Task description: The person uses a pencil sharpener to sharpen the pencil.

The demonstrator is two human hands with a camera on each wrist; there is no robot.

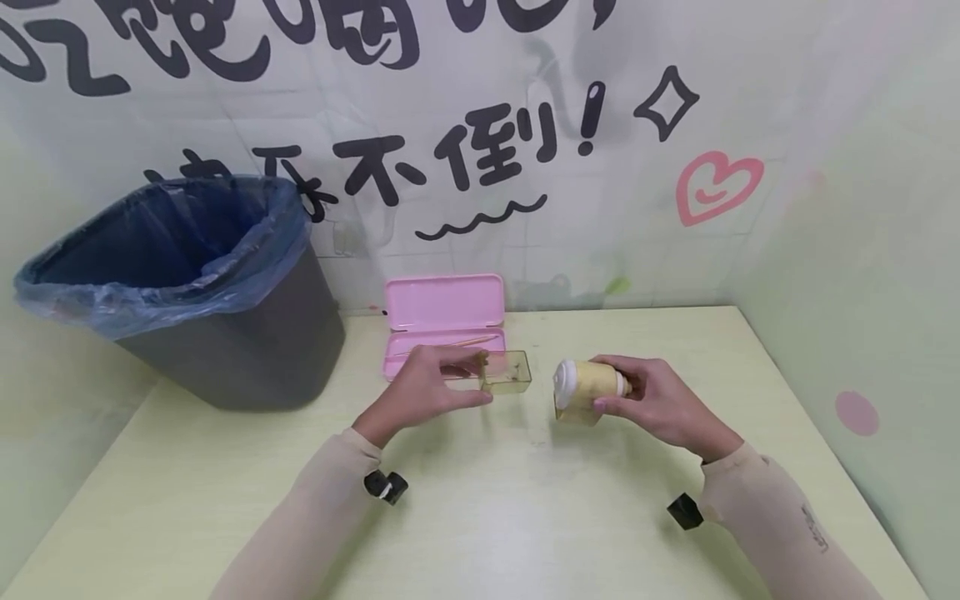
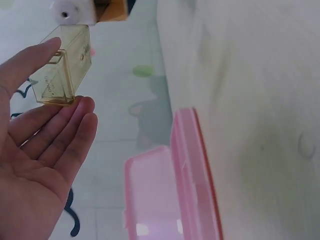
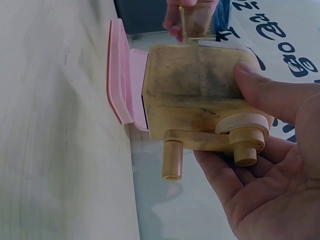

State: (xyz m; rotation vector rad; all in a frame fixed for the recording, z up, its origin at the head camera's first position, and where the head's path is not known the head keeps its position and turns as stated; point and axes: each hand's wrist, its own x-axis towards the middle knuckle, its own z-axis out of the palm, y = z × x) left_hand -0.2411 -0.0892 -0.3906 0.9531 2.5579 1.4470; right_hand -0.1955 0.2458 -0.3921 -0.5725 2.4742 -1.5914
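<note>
My left hand pinches a clear yellowish shavings drawer between thumb and fingers, above the table. In the left wrist view the drawer looks see-through, and the fingers lie beneath it. To its right, my right hand grips a yellow hand-crank pencil sharpener, tilted with its white end towards the left. The right wrist view shows the sharpener's smudged body, its crank and its knob, thumb on one side and fingers on the other. A gap separates drawer and sharpener.
An open pink pencil case lies near the back wall behind my left hand, with a pencil in it. At left stands a grey bin lined with a blue bag. Walls border the table behind and at right.
</note>
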